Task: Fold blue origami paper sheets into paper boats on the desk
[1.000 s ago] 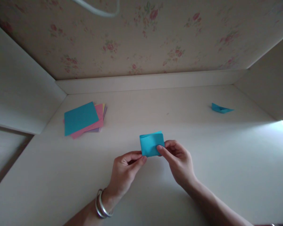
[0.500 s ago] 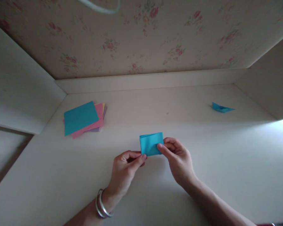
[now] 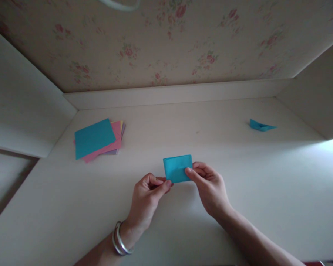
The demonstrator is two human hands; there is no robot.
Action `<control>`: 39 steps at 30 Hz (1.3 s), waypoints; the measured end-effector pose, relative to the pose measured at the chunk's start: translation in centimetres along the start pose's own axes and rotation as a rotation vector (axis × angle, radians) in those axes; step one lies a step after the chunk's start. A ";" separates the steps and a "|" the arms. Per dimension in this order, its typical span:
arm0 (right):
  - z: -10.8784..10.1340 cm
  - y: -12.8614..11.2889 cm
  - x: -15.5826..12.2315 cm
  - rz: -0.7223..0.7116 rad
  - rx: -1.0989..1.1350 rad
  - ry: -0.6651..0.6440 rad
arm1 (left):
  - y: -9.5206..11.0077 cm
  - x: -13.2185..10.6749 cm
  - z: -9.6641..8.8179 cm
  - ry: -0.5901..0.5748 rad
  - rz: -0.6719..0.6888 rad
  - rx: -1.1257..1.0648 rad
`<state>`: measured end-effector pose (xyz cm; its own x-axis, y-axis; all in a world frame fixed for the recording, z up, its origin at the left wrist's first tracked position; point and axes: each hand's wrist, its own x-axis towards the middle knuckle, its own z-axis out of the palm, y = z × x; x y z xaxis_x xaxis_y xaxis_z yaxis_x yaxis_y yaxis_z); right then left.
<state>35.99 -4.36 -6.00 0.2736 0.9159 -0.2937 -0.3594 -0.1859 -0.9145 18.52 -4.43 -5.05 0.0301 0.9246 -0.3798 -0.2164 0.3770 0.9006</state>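
Left hand (image 3: pixel 147 201) pinches folded blue paper (image 3: pixel 176 170) at its near left corner, right hand (image 3: pixel 211 189) pinches its right side; paper sits between both grips. Far-edge layers, splayed a second ago, now nearly flush. Paper stack (image 3: pixel 94 138) well left beyond grip, unmoved.

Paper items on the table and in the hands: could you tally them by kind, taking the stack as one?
Flat-folded blue paper: 1
Boat-shaped blue paper: 1
Stack of coloured sheets, exact sheet count unclear: 1
Total: 3
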 end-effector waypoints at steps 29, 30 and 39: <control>0.0 0.0 0.1 -0.014 -0.030 -0.002 | 0.6 0.2 0.1 -0.109 -0.124 0.050; -0.1 0.1 0.1 -0.020 -0.026 -0.001 | 0.5 0.2 0.1 -0.148 -0.121 0.096; 0.1 -0.1 0.1 -0.020 0.006 -0.002 | 0.2 -0.2 -0.2 -0.270 -0.002 0.348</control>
<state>35.95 -4.24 -5.93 0.2791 0.9201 -0.2747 -0.3591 -0.1653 -0.9185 18.32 -4.52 -4.81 0.2939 0.8877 -0.3544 0.1241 0.3322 0.9350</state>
